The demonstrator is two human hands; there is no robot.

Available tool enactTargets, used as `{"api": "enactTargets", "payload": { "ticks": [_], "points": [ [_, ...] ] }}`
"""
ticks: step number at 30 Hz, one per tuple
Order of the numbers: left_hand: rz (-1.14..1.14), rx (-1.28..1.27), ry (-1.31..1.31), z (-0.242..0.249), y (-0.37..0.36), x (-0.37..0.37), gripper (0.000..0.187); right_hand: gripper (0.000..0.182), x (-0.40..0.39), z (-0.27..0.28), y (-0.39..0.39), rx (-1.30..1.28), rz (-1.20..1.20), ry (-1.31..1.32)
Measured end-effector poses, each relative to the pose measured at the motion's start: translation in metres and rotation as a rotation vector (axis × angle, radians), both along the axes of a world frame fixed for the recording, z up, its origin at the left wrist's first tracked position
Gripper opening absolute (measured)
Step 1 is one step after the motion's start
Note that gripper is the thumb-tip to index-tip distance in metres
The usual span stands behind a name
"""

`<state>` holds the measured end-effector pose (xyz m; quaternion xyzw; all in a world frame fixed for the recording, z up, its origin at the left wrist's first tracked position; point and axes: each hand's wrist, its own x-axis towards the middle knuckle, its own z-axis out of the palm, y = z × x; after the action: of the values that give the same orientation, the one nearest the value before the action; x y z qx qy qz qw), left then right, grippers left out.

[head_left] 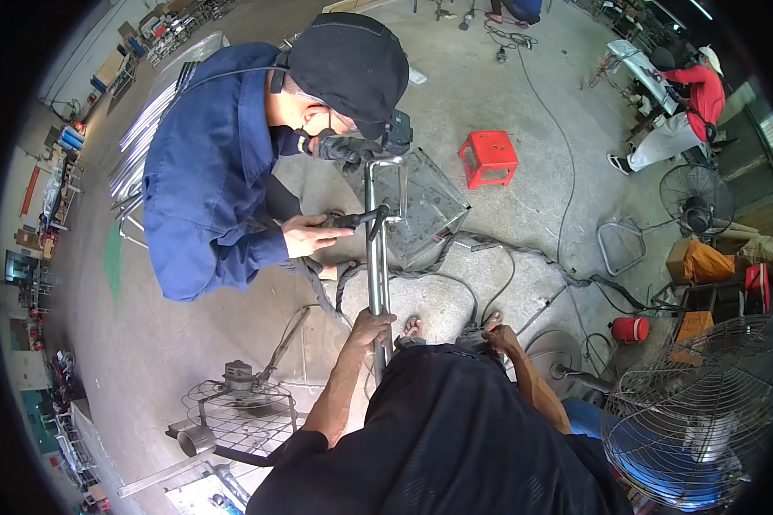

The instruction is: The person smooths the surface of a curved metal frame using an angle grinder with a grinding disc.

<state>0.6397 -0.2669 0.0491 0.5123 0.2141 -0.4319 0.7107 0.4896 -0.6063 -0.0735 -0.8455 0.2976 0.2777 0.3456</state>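
Observation:
My left hand (371, 328) is wrapped around the near part of a shiny metal tube frame (377, 266), which runs away from me and has a bent rectangular loop at its far end. Close to my waist, on the right, my right hand (502, 340) has its fingers curled; what is in them is too small and dark to make out. Across the frame, a co-worker in a blue jacket (206, 172) leans over it. The co-worker's bare hand (309, 236) holds a black welding torch (352, 221) against the tube, and their dark-gloved hand (339, 148) is near the loop.
A dark metal plate (429, 202) lies under the frame's far end, with a red stool (489, 159) beyond. Thick cables (532, 251) cross the floor. Fans stand at left (240, 399) and right (704, 412). Another person in red (703, 94) works at a far-right table.

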Motion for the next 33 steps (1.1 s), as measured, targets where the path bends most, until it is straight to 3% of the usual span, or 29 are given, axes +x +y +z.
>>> {"api": "enactTargets", "payload": {
  "ticks": [8,14,17,20,23,33],
  "points": [
    [-0.008,-0.037,-0.010,-0.002,0.002,-0.002,0.026,0.045,-0.009,-0.013,-0.002,-0.007,-0.027,-0.104],
    [-0.030,-0.014,0.001,-0.007,0.002,-0.006,0.026,0.039,-0.039,-0.124,-0.025,-0.074,-0.080,-0.255],
    [-0.019,-0.018,-0.001,-0.004,0.001,-0.006,0.026,0.039,-0.019,-0.041,-0.008,-0.028,-0.037,-0.158],
    [-0.018,-0.035,-0.002,-0.002,0.001,-0.005,0.026,0.042,-0.033,-0.100,-0.019,-0.027,-0.067,-0.254],
    [-0.017,-0.023,0.011,-0.002,0.000,-0.003,0.027,0.044,-0.020,-0.056,-0.010,-0.088,-0.010,-0.126],
    [0.001,-0.022,0.014,0.001,-0.002,0.000,0.028,0.042,-0.006,-0.009,-0.001,-0.053,-0.060,-0.074]
  ]
}}
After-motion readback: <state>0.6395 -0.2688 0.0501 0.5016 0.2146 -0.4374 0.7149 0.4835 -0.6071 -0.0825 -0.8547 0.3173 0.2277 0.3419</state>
